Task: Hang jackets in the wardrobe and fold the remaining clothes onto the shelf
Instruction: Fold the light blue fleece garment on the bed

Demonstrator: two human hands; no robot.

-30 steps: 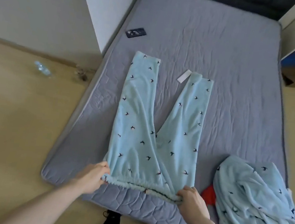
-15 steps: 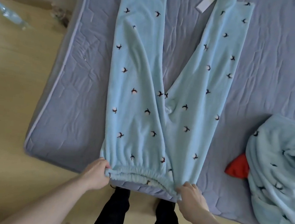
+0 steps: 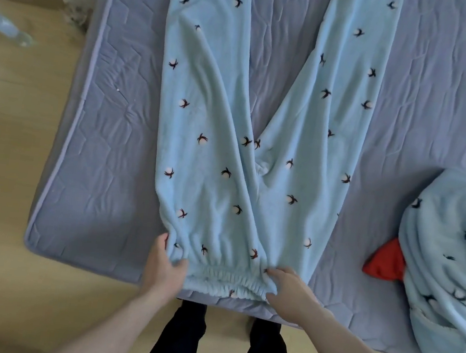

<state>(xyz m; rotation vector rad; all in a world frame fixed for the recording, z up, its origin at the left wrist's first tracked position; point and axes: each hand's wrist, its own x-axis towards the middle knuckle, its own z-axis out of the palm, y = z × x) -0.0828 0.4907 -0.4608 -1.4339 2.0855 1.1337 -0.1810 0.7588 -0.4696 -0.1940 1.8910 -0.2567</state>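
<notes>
Surface: grey quilted mattress (image 3: pixel 108 139) on a wooden floor (image 3: pixel 7 179)
Pyjama trousers (image 3: pixel 240 148): flat — waistband at the near edge
Left hand (image 3: pixel 162 267): gripping waistband's left end
Right hand (image 3: pixel 292 295): gripping its right end — fingers curled

Single head-worn view, wide-angle, looked steeply down from standing height over the near edge of the mattress (image 3: pixel 109 133). Facing 12 o'clock along the pajama trousers (image 3: pixel 216 133). Close in: both forearms entered from 6 o'clock, the wearer's own dark-trousered legs (image 3: pixel 178 338) directly below. Wood floor (image 3: pixel 2 179) at 9 o'clock. No second view.
</notes>
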